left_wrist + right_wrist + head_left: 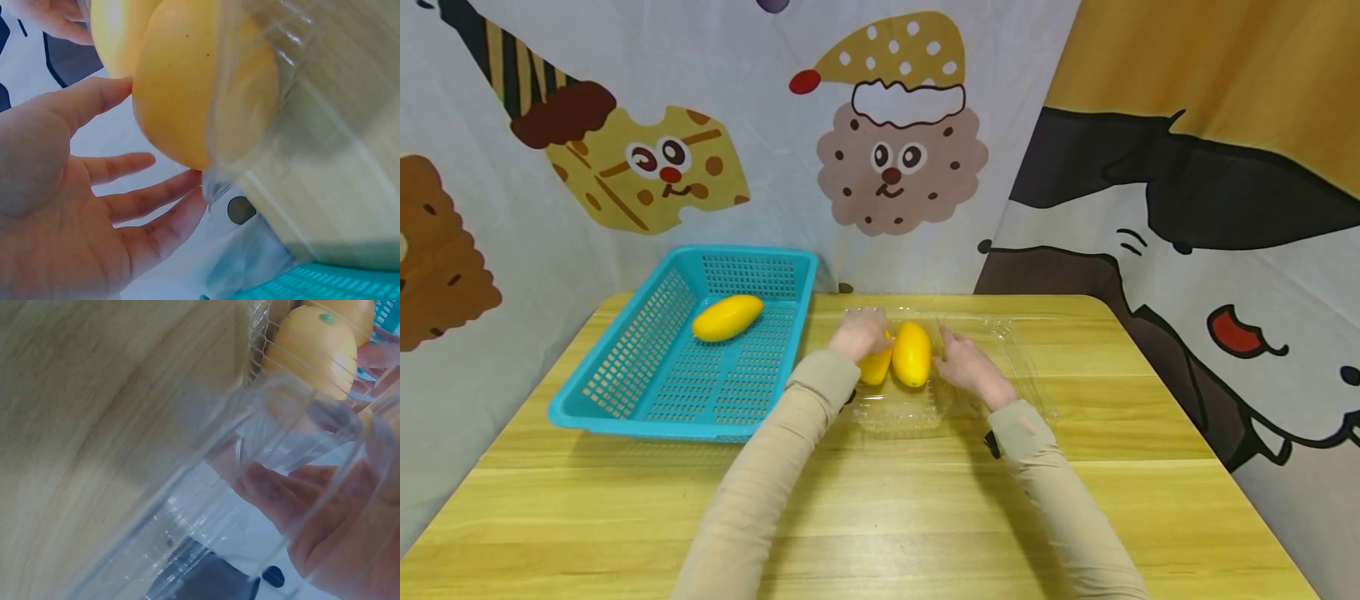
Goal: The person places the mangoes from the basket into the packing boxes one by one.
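A clear plastic clamshell container (895, 417) lies unfolded on the table, with two yellow mangoes in its left half. My left hand (859, 333) is over the left mango (874, 367), partly covering it. In the left wrist view, the thumb and some fingertips touch that mango (181, 81) beside the container wall, fingers spread. The other mango (912, 354) lies just to the right. My right hand (972, 367) rests at the fold between the container halves, fingers extended; clear plastic (250, 431) crosses in front of it in the right wrist view.
A blue perforated basket (683, 429) stands on the left of the wooden table (880, 517), holding one more mango (727, 318). Its right rim is close to my left forearm. A cartoon-printed curtain (895, 267) hangs behind the table's back edge.
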Demonstrator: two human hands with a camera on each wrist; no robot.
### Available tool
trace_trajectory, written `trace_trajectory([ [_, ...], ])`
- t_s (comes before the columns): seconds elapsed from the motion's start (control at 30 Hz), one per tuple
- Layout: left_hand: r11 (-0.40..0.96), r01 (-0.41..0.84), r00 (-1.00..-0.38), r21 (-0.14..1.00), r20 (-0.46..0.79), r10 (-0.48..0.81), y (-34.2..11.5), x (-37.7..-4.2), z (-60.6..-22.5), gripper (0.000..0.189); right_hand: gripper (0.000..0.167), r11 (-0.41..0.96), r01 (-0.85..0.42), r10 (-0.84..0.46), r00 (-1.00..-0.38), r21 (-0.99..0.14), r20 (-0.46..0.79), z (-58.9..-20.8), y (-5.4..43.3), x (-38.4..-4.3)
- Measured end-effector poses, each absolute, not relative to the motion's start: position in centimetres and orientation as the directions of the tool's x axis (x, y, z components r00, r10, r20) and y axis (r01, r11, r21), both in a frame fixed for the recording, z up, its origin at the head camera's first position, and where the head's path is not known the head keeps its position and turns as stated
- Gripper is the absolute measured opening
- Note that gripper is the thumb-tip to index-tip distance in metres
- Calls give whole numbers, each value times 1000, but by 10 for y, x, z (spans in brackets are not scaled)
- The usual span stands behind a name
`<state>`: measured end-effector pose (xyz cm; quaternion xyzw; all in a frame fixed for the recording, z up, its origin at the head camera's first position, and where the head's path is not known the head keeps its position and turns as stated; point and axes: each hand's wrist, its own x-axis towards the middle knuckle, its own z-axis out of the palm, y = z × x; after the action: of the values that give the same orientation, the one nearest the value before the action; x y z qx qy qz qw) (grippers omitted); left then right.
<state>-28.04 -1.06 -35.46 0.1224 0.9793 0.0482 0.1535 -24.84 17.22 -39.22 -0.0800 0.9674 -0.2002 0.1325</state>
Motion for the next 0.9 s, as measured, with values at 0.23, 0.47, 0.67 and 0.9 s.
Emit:
trace_trajectory([
  [0.23,970,229,-938,78,-250,241,-18,-282,-342,30,69,907,-101,-209,-951,-410,-229,-392,173,-249],
  [0.47,972,212,-952,103,-203,229,-33,-291,-325,38,70,899,-86,-203,-950,-429,-236,-391,172,-249],
  [0.67,971,189,-960,146,-182,214,-56,-298,-310,41,71,891,-74,-203,-948,-448,-247,-392,171,-249],
  [0.9,970,145,-968,196,-174,180,-84,-301,-303,61,70,896,-78,-202,-948,-437,-245,-392,170,-250],
])
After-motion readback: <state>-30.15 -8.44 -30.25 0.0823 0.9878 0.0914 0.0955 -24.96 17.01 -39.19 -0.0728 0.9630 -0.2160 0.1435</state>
